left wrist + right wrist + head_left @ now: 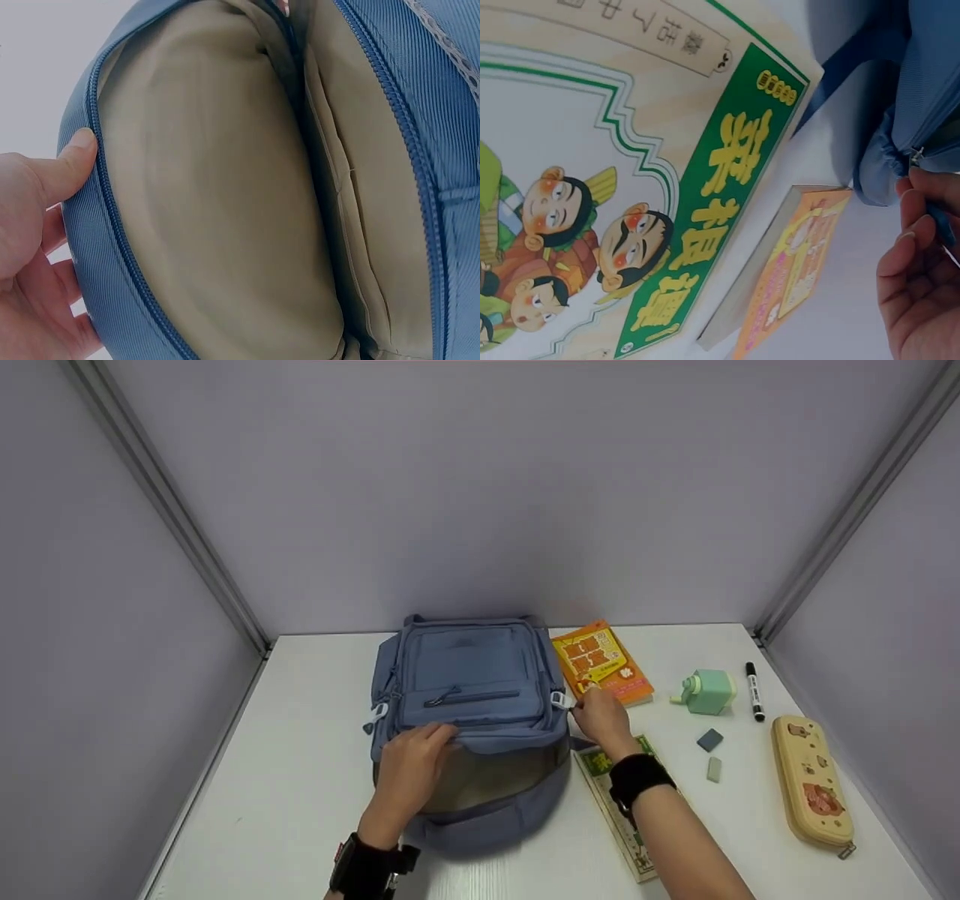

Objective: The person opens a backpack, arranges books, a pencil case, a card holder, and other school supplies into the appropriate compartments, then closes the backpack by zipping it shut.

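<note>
- Backpack (480, 714) lies open on the white table (315, 750), beside an orange book (606, 664).
- Left hand (409, 769) grips the zippered edge (122, 234) of its opening.
- Right hand (604, 720) pinches a zipper pull (916, 157) at the backpack's side.

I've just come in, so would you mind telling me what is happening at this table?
Someone is handling a blue backpack, which rests unzipped on the table. Their left hand grips the rim of its open, beige-lined compartment, while the right hand pinches the zipper at its side. An orange book and a cream-and-green book lie to its right. Farther right are a green crank pencil sharpener, a marker and a yellow pencil case.
</note>
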Demonstrator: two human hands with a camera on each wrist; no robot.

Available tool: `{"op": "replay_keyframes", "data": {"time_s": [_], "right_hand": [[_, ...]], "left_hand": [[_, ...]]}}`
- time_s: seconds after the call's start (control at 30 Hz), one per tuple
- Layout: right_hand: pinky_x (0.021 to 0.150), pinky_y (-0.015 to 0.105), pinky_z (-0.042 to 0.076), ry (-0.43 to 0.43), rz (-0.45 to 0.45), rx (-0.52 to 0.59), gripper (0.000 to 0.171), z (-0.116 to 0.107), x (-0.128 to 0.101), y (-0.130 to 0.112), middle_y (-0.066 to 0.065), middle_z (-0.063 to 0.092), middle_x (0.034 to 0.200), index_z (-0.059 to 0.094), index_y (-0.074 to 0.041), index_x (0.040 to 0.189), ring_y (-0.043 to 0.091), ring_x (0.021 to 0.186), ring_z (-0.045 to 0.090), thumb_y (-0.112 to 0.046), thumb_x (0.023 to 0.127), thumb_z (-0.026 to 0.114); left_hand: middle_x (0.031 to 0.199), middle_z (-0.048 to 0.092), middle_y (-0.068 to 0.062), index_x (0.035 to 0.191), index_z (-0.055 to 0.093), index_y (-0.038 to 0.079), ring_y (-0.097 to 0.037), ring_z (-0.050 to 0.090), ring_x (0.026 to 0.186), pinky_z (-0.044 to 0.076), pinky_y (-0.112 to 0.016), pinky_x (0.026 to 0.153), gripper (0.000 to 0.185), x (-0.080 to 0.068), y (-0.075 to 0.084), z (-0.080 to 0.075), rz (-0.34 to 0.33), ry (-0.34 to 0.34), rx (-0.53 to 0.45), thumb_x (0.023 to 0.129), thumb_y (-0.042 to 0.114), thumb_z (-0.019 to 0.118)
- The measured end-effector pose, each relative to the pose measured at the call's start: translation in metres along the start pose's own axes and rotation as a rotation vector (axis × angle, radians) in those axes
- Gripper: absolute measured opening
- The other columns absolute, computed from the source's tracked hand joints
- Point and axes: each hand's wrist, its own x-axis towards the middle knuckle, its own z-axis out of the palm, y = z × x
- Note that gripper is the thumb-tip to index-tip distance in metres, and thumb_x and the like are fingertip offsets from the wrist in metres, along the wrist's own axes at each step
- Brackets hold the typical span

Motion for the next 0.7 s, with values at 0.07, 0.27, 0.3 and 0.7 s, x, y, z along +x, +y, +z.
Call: {"op": "replay_keyframes", "data": {"time_s": [0.07,0.27,0.3,0.7], "right_hand": [[0.049,0.035,0.033,-0.001,0.000,-0.003,0.035,0.002,0.002,0.002,0.003,0.052,0.053,0.055,-0.011,0.050,0.019,0.050,0.047,-0.002,0.082,0.064],[0.052,0.040,0.044,-0.009,0.024,-0.029,0.021,0.002,0.008,0.006,0.012,0.063,0.068,0.065,-0.006,0.066,0.027,0.059,0.060,-0.004,0.087,0.064],[0.053,0.042,0.045,-0.008,0.028,-0.030,0.017,0.001,0.009,0.006,0.014,0.064,0.070,0.066,-0.004,0.070,0.028,0.060,0.061,-0.005,0.087,0.064],[0.061,0.043,0.050,-0.123,0.025,-0.038,0.014,-0.002,0.013,0.005,0.014,0.070,0.085,0.076,-0.003,0.090,0.029,0.073,0.066,-0.010,0.092,0.065]], "left_hand": [[0.082,0.066,0.000,0.095,0.068,0.014,-0.020,0.063,0.064,0.050,-0.037,0.054,0.018,0.000,0.001,0.000,-0.004,-0.003,-0.012,0.082,0.019,0.079],[0.083,0.066,0.001,0.094,0.068,0.014,-0.019,0.063,0.064,0.050,-0.036,0.055,0.015,0.000,0.003,0.000,-0.001,-0.010,-0.039,0.085,0.022,0.076],[0.083,0.066,0.001,0.094,0.068,0.014,-0.019,0.063,0.065,0.050,-0.036,0.055,0.014,0.000,0.003,0.001,0.002,-0.009,-0.042,0.085,0.022,0.076],[0.082,0.067,0.001,0.094,0.069,0.014,-0.019,0.063,0.063,0.050,-0.035,0.053,0.016,-0.002,0.001,0.002,-0.010,0.023,-0.028,0.083,0.021,0.078]]}}
